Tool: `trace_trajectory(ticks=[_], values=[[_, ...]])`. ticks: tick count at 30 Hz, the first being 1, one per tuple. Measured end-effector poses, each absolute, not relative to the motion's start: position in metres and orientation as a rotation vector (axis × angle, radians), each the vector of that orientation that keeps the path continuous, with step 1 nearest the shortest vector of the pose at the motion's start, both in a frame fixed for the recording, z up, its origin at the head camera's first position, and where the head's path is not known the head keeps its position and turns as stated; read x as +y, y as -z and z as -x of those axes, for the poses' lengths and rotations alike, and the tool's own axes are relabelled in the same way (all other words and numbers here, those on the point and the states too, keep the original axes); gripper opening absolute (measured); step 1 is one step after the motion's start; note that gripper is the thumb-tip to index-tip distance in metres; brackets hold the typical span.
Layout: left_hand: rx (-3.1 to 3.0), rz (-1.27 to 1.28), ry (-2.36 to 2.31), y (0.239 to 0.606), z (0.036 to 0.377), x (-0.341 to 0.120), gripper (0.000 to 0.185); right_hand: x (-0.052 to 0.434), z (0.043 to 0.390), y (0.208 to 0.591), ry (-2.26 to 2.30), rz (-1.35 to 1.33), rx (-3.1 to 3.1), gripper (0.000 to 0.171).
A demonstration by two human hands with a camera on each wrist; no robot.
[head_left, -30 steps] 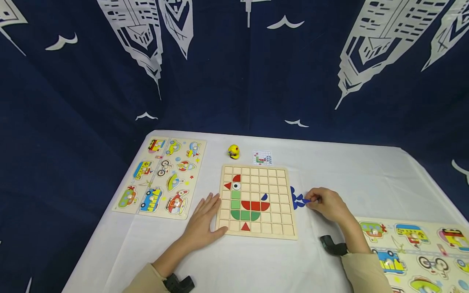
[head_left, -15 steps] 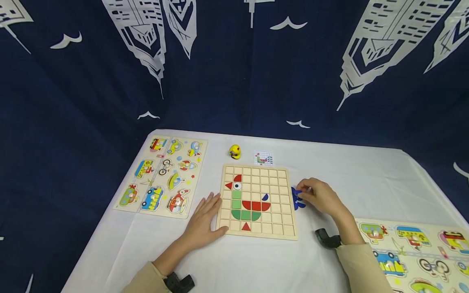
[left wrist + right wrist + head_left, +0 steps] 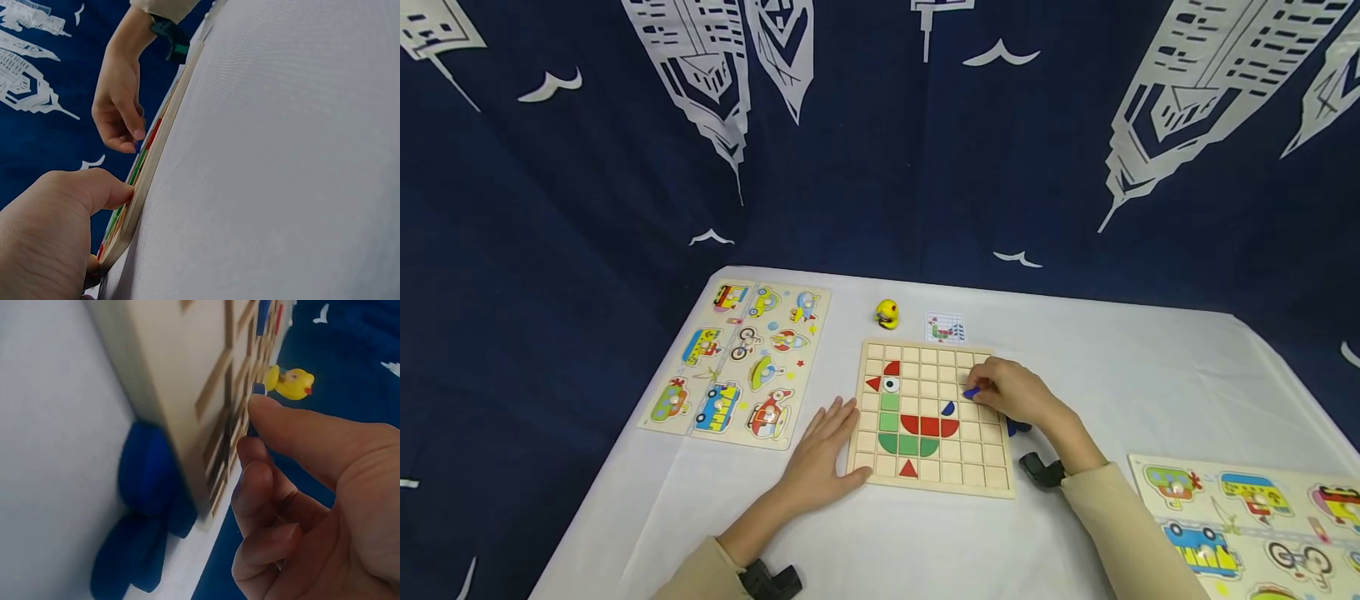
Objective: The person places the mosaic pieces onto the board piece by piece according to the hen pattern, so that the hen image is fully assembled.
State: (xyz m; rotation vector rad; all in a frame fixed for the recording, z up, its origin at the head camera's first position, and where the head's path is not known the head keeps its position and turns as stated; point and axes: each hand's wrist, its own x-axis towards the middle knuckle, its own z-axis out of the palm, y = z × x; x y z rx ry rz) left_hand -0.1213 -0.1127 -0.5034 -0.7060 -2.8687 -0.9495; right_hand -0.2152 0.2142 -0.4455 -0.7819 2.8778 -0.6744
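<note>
A wooden grid board [image 3: 930, 487] lies on the white table with red, green and blue shapes and an eye piece set into a bird figure. My left hand [image 3: 820, 467] rests at the board's left edge with its fingers straight; in the left wrist view its thumb [image 3: 112, 189] touches the rim. Over the right part of the grid, my right hand [image 3: 1018, 396] pinches a small blue piece [image 3: 972, 392] between thumb and fingertips. One blue piece [image 3: 948, 408] sits in a cell above the red row. More loose blue pieces [image 3: 150, 475] lie beside the board's right edge, partly hidden by my right hand in the head view.
Behind the board are a yellow toy duck [image 3: 887, 314] and a small pattern card [image 3: 945, 327]. A vehicle picture puzzle board [image 3: 737, 367] lies at the left, another vehicle board [image 3: 1247, 500] at the front right. A dark blue printed curtain [image 3: 880, 167] hangs behind the table.
My right hand has picked up a blue piece from the group beside the board and moved left over the grid with it. My left hand has stayed at the board's left edge.
</note>
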Motion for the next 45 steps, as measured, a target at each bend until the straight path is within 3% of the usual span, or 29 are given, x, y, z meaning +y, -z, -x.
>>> trace_trajectory(ticks=[11,28,45], values=[[-2.881,0.707,0.945,0.502,0.121,-0.113,0.083,0.209,0.215,0.445,0.650,0.847,2.908,0.017],[-2.863,0.707,0.927,0.503,0.121,-0.113,0.082,0.262,0.181,0.439,0.833,0.410,3.050,0.017],[-2.868,0.705,0.922,0.503,0.121,-0.112,0.081,0.269,0.176,0.459,0.826,0.379,2.989,0.015]])
